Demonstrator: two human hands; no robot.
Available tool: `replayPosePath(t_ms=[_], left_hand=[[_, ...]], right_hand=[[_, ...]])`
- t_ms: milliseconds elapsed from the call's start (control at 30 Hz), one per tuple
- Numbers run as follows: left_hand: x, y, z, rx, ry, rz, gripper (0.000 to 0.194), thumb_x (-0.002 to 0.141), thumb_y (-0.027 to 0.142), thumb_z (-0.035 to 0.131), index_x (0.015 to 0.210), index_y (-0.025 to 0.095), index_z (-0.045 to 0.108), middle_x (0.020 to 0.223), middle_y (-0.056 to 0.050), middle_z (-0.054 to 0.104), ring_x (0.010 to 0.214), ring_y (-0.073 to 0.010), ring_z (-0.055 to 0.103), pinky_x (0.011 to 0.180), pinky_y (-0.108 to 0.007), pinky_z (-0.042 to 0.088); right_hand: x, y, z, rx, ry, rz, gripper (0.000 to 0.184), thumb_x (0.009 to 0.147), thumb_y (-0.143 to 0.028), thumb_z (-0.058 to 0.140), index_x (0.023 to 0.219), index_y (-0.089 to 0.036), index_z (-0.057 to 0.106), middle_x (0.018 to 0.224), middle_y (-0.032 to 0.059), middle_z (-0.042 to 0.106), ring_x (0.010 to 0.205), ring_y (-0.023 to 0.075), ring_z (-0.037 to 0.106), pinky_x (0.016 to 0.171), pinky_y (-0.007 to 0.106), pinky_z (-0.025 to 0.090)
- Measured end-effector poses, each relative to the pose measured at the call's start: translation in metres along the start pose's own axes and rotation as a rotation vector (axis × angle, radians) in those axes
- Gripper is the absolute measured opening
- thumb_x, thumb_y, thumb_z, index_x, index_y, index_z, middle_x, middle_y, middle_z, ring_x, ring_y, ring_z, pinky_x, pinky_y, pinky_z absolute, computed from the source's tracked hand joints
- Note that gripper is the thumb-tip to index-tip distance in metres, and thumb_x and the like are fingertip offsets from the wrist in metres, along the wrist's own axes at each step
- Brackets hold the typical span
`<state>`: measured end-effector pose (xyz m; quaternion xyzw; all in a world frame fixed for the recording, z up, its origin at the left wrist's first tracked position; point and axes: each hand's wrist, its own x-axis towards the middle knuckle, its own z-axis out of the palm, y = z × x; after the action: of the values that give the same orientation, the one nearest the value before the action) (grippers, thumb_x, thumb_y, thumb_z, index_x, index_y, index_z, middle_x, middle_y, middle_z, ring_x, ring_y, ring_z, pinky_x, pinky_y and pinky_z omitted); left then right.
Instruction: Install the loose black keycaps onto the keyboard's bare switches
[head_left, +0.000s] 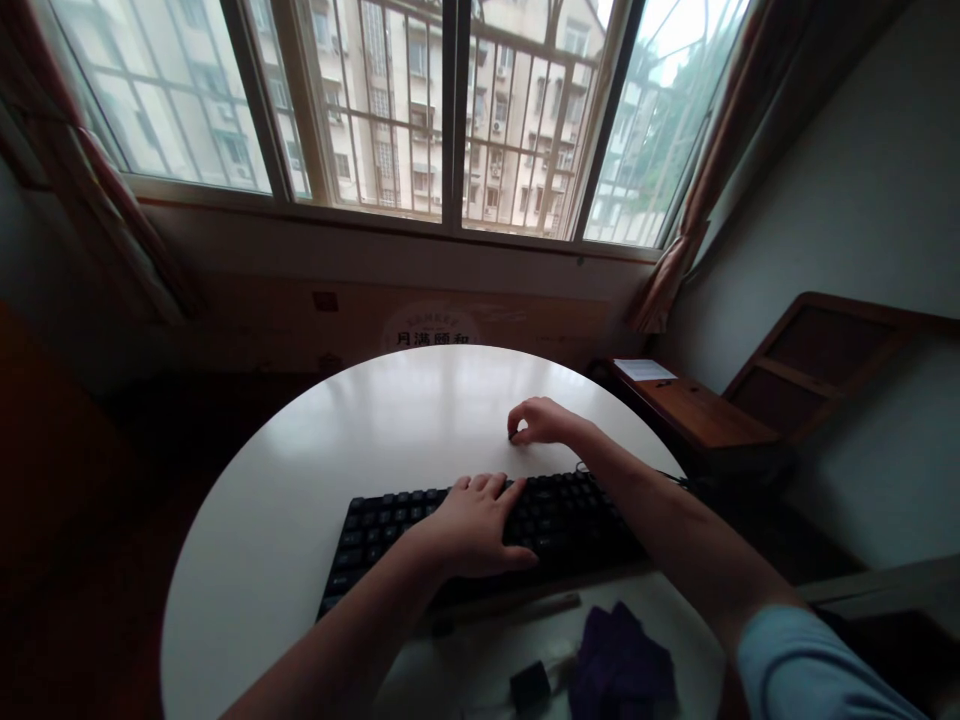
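Note:
A black keyboard lies across the white round table in front of me. My left hand rests flat on its middle keys, fingers spread and thumb stretched to the right. Beyond the keyboard's back edge, my right hand is closed in a pinch at the table surface. Between its fingertips is a small dark piece, about the size of a keycap; its exact kind is too small to make out. My right forearm passes over the right end of the keyboard and hides part of it.
Near me on the white table lie a purple cloth, a small black block and a thin dark stick-like thing. A cable runs off to the right. A wooden chair holding a paper stands beyond.

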<state>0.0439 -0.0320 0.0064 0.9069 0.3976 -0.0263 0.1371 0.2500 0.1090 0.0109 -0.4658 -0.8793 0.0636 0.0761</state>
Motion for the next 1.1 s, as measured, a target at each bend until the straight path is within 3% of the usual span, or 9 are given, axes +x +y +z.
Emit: replayPosePath(t_ms=[167,300,400,500,667,1100], left_hand=[[0.002,0.0,0.0,0.012,0.006,0.004,0.097,0.08,0.074,0.051,0.156,0.022,0.022,0.159,-0.015,0.029,0.145,-0.0346,0.029,0.116,-0.048,0.023],[0.004,0.0,0.001,0.024,-0.009,0.002,0.095,0.081,0.073,0.051,0.156,0.022,0.023,0.159,-0.016,0.03,0.144,-0.0347,0.029,0.116,-0.047,0.023],[0.006,0.0,0.003,0.029,-0.009,0.006,0.098,0.08,0.075,0.05,0.156,0.02,0.024,0.159,-0.017,0.03,0.145,-0.0358,0.028,0.116,-0.047,0.023],[0.008,0.0,0.004,0.021,-0.006,0.001,0.098,0.079,0.077,0.05,0.156,0.021,0.024,0.158,-0.016,0.031,0.144,-0.0355,0.03,0.116,-0.047,0.023],[0.009,0.001,0.003,0.037,-0.007,-0.014,0.098,0.079,0.075,0.051,0.156,0.021,0.024,0.159,-0.015,0.031,0.143,-0.0348,0.031,0.116,-0.045,0.023],[0.009,-0.001,0.005,0.033,-0.002,-0.005,0.097,0.079,0.076,0.051,0.155,0.022,0.025,0.159,-0.015,0.031,0.144,-0.0347,0.03,0.116,-0.046,0.023]], right_hand=[[-0.025,-0.015,-0.012,0.099,0.133,-0.03,0.011,0.081,-0.019,0.072,0.089,-0.023,0.078,0.085,0.0014,0.075,0.086,0.0168,0.067,0.079,0.024,0.045],[-0.093,-0.042,-0.024,0.347,0.32,-0.159,0.009,0.084,-0.029,0.073,0.089,-0.022,0.075,0.087,0.0027,0.074,0.079,0.0164,0.067,0.074,0.026,0.049],[-0.147,-0.063,-0.017,0.395,0.341,-0.211,0.005,0.085,-0.026,0.072,0.084,-0.022,0.072,0.089,0.0039,0.075,0.084,0.0183,0.067,0.081,0.031,0.05],[-0.177,-0.073,0.004,0.425,0.34,-0.252,0.006,0.083,-0.025,0.074,0.082,-0.022,0.069,0.088,0.004,0.075,0.084,0.0191,0.066,0.083,0.034,0.05],[-0.179,-0.073,0.028,0.333,0.332,-0.297,0.004,0.086,-0.026,0.072,0.088,-0.023,0.071,0.09,0.0037,0.076,0.084,0.0191,0.064,0.085,0.036,0.046],[-0.18,-0.076,0.028,0.271,0.237,-0.336,0.007,0.091,-0.027,0.068,0.09,-0.024,0.074,0.096,0.0029,0.077,0.082,0.0179,0.06,0.083,0.037,0.043]])
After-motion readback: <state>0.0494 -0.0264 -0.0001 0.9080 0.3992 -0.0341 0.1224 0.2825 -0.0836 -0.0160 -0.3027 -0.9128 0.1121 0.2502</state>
